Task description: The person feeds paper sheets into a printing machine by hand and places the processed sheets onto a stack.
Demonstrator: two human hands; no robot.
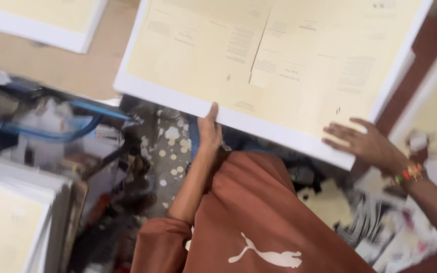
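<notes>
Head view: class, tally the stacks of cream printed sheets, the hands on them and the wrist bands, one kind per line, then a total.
Stacks of cream sheets: 4 (the held stack)
Hands: 2 (left hand, right hand)
Beaded wrist bands: 1
Total: 7

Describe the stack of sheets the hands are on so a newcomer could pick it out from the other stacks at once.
Start at the rust-brown shirt at the bottom middle; directly above it lies a large stack of cream printed sheets with white margins. The left hand grips its near edge and the right hand lies flat on its near right corner. The other cream stacks are untouched.
</notes>
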